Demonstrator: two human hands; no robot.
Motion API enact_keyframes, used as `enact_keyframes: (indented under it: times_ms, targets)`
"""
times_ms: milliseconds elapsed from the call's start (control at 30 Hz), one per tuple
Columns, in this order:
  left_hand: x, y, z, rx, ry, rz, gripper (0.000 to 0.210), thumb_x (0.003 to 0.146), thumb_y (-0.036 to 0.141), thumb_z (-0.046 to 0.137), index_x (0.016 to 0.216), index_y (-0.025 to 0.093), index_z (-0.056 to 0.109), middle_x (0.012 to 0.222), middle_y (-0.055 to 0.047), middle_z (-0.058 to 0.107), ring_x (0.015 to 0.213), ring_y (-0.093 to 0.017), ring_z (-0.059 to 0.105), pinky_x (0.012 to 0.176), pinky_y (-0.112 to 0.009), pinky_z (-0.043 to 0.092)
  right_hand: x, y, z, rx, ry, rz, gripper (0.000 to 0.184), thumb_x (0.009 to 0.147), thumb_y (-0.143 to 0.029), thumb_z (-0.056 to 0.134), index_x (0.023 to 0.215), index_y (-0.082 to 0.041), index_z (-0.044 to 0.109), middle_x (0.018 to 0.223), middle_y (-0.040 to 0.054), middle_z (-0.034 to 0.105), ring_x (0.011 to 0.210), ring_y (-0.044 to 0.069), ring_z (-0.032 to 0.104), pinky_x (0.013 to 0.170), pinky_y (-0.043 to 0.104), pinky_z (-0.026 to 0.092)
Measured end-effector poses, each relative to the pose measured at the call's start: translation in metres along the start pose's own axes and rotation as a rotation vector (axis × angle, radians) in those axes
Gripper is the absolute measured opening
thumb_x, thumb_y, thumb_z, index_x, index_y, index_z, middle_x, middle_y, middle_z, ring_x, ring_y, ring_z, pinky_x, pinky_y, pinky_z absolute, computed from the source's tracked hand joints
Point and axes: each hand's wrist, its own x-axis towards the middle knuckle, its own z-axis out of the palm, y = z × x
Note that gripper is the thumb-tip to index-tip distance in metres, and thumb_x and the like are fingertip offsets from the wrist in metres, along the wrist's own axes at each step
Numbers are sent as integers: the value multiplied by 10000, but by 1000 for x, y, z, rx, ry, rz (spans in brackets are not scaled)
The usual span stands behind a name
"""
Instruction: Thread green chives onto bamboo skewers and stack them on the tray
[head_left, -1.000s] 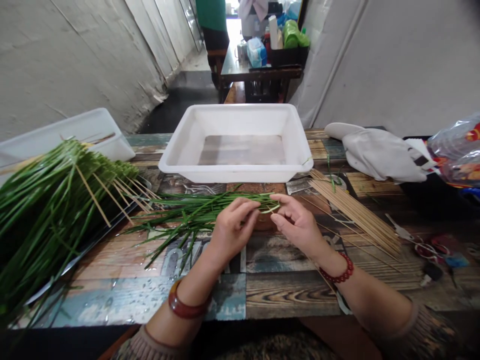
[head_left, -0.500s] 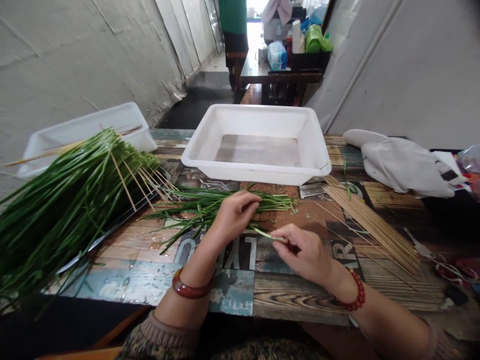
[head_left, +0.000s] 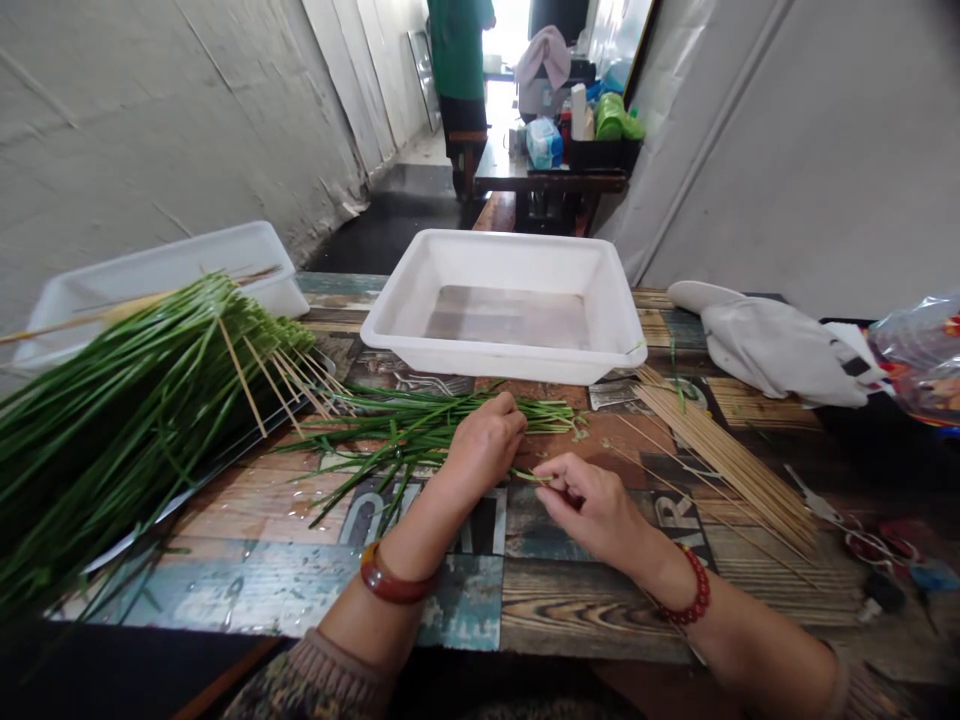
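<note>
Loose garlic chives [head_left: 405,420] lie across the middle of the table, white stem ends toward the right. My left hand [head_left: 487,435] is on top of them, its fingers curled down and closed on some chives; the fingertips are hidden. Just right of it, my right hand [head_left: 589,505] pinches the pale stem end of a few chives between thumb and forefinger. To the left rises a big heap of chives threaded on skewers [head_left: 150,390], on a tray. Bare wooden skewers [head_left: 727,465] lie in a bundle to the right of my right hand.
A white plastic tub [head_left: 502,363] stands behind the loose chives. Another white tub [head_left: 161,260] is behind the heap. At the right are a grey-white cap [head_left: 772,335], scissors or keys [head_left: 832,510] and plastic packaging. A person in green [head_left: 456,60] stands beyond, near another table.
My left hand has turned more palm-down and curled over the chives. My right hand still pinches the stem end, which shows less between the hands. The camera view has shifted slightly.
</note>
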Motion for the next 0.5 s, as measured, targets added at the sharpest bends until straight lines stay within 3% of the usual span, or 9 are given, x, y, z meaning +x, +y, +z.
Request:
enact_keyframes:
  times_ms: [100, 233, 333, 433, 500]
  targets:
    - [1, -3, -3, 17, 99, 35, 194, 869, 121, 507, 708, 167, 605, 856, -74, 600, 843, -207, 559, 777, -334, 458, 3, 4, 1, 20, 16, 51, 121, 871, -192, 581, 976, -171, 635, 611, -27, 605, 514, 113, 555, 545, 219, 446]
    - [-2, -7, -7, -242, 282, -9, 132, 784, 48, 530, 742, 169, 562, 836, -46, 617, 797, -170, 567, 753, -293, 462, 7, 9, 0, 30, 76, 112, 161, 874, -217, 585, 1000, -159, 666, 632, -11, 618, 547, 123, 564, 559, 229, 441]
    - [-5, -4, -9, -470, 286, -62, 145, 784, 52, 521, 825, 168, 597, 717, 14, 579, 659, -119, 539, 640, -227, 440, 8, 13, -2, 105, 108, 202, 174, 879, -246, 581, 991, -159, 682, 643, -5, 619, 546, 121, 555, 529, 223, 421]
    - [-6, 2, -11, -580, 251, -63, 207, 839, 108, 537, 980, 162, 678, 796, -17, 642, 726, -126, 586, 671, -227, 454, 9, 15, -4, 194, 115, 261, 195, 889, -276, 573, 1006, -164, 681, 661, -1, 630, 555, 119, 549, 530, 221, 418]
    - [-5, 6, -12, -613, 214, -60, 191, 871, 161, 556, 972, 160, 717, 825, -43, 670, 759, -139, 608, 688, -238, 459, 10, 15, -5, 230, 115, 269, 203, 890, -285, 572, 1009, -164, 681, 664, 0, 632, 561, 120, 548, 535, 223, 420]
